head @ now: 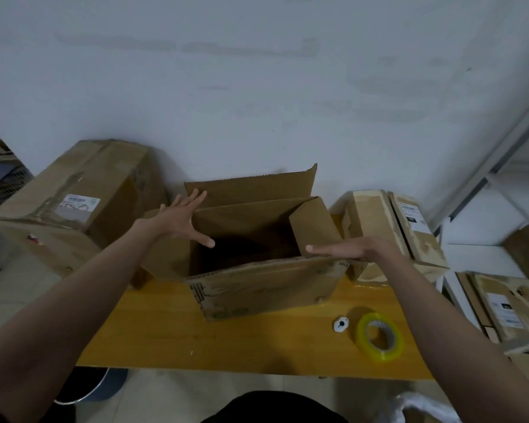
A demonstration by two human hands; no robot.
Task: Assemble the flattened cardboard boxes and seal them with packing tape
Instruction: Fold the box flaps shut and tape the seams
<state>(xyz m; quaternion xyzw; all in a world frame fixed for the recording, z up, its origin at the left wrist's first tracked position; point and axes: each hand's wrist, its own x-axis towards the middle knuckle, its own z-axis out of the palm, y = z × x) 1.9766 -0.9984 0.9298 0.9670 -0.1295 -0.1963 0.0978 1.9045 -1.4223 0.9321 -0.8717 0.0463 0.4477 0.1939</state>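
While the box [257, 270] stands open-topped on the yellow table [165, 337], both my arms reach out over it from below, bare to the elbow and nearly straight. My left hand [182, 219] is spread wide over the box's left side — fingers fanned and straight, thumb stretched down toward the dark inside, palm laid against the left flap, gripping nothing. My right hand [345, 248] lies flat and palm-down along the right end of the near rim, fingers straight and together, pointing left; it presses on the cardboard edge rather than curling round it. Just beyond those fingertips the right flap [313, 227] tilts inward over the opening, and the far flap [251, 186] stands upright against the wall [257, 87]. The near flap hangs outward toward me, its corrugated edge showing. The tape [379, 335] — a yellowish roll — lies on the table near my right forearm, apart from the box, with a small white round thing [341, 324] just beside it; I cannot tell what that is. A big sealed carton [83, 203] sits to the left of the table, and taped parcels [391, 230] are stacked to the right, against the box's right side as far as I can tell.
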